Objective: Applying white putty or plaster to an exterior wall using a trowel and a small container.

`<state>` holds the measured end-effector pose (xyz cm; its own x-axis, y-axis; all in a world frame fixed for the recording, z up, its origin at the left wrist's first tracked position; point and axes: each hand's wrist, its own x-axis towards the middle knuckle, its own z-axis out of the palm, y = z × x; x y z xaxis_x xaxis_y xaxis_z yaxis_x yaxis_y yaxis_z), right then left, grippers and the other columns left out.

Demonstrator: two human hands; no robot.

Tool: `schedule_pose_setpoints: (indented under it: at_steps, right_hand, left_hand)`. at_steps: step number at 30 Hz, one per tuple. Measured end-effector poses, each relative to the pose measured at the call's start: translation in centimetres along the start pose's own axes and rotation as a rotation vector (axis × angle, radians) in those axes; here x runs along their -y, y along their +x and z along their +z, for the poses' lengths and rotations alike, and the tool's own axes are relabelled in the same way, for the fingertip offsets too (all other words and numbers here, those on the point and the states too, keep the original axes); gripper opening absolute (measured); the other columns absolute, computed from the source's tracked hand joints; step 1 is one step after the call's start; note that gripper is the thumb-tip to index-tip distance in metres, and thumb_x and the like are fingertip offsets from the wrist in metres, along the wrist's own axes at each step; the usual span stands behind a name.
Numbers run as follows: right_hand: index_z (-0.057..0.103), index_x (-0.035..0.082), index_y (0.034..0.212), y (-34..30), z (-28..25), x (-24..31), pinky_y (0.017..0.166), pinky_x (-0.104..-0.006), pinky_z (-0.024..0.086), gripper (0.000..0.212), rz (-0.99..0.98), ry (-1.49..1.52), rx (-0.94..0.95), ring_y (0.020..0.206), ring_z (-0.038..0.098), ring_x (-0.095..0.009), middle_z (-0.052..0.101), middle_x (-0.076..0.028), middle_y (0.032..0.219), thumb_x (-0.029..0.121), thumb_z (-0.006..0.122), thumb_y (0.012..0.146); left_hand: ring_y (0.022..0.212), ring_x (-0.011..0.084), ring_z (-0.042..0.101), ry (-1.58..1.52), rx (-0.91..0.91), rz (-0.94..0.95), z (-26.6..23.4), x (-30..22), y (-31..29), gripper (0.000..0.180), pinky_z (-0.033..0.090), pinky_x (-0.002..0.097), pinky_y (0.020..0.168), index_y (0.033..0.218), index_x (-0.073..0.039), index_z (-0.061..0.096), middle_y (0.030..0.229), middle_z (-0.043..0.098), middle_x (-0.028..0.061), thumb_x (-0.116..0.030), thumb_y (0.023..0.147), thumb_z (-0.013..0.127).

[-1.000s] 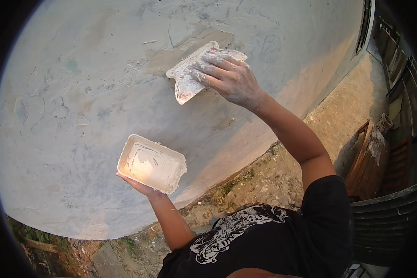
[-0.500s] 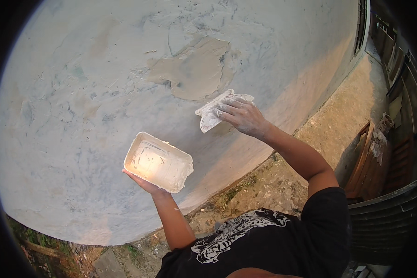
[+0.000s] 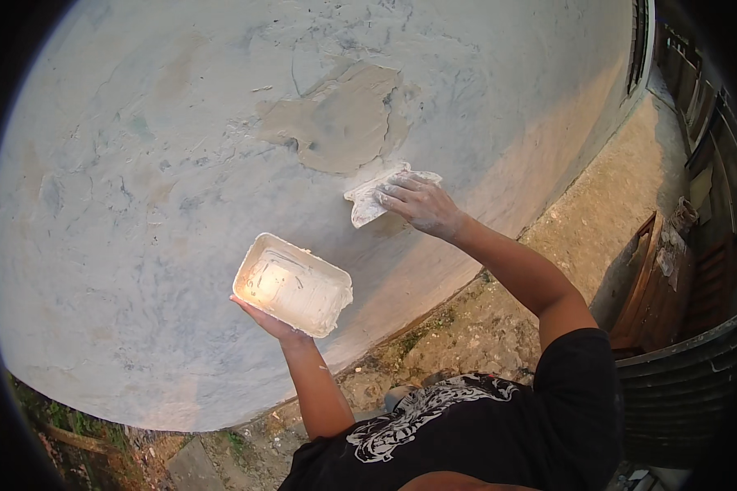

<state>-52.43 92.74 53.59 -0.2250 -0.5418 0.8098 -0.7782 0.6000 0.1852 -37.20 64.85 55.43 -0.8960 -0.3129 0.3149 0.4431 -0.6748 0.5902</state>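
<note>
One pale tray (image 3: pixel 250 266), below and slightly left of the tan patch (image 3: pixel 336 123), is gripped from beneath by our left hand (image 3: pixel 266 319); tilting could spill its paste (image 3: pixel 313 301). Just below the patch, our right hand (image 3: pixel 422 204) clamps a spreader (image 3: pixel 367 204); corner pressure could gouge the wall (image 3: pixel 139 245).

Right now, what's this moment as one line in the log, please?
left hand: supports white tray from below | right hand: holds white-smeared spreader just below beige patch on wall
</note>
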Motion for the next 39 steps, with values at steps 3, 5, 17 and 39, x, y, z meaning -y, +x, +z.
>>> schedule_pose_setpoints:
  at_steps: [3,5,17,39]
  right_hand:
    - [0.067,0.013,0.115,-0.2,-0.9,1.1,0.089,-0.0411,0.055,0.036,-0.026,0.072,0.103,0.107,0.066,-0.025,0.068,-0.006,0.117,0.003,0.063,0.081]
    - [0.066,0.012,0.115,1.3,-2.2,-0.2,0.089,-0.0406,0.055,0.035,0.024,0.03,-0.013,0.106,0.065,-0.025,0.068,-0.006,0.113,0.003,0.061,0.081]
    - [0.067,0.007,0.111,0.0,0.6,1.0,0.085,-0.0422,0.054,0.04,0.232,0.012,-0.241,0.099,0.066,-0.03,0.07,-0.009,0.103,-0.006,0.059,0.075]
    - [0.066,0.004,0.113,3.7,3.1,8.4,0.068,-0.0405,0.054,0.031,0.342,0.168,-0.382,0.081,0.069,-0.033,0.071,-0.016,0.093,-0.002,0.062,0.083]
  left_hand:
    - [0.113,0.0406,0.06,-0.022,-0.037,-0.004,-0.6,0.5,-0.1,0.085,0.054,0.0546,0.092,0.143,-0.009,0.04,0.132,0.054,0.0208,-0.076,0.093,0.026]
    - [0.113,0.0395,0.06,-0.015,-0.081,0.026,-0.9,0.6,0.1,0.084,0.054,0.0546,0.092,0.143,-0.01,0.041,0.133,0.054,0.0193,-0.076,0.093,0.026]
    - [0.115,0.0361,0.059,-0.005,-0.048,0.027,-0.3,0.0,-0.4,0.082,0.054,0.0534,0.092,0.142,-0.01,0.042,0.134,0.054,0.0165,-0.075,0.094,0.027]
    - [0.117,0.0439,0.056,-0.022,0.037,0.093,-0.2,-2.4,1.5,0.087,0.052,0.058,0.093,0.143,-0.007,0.04,0.132,0.052,0.026,-0.076,0.091,0.035]
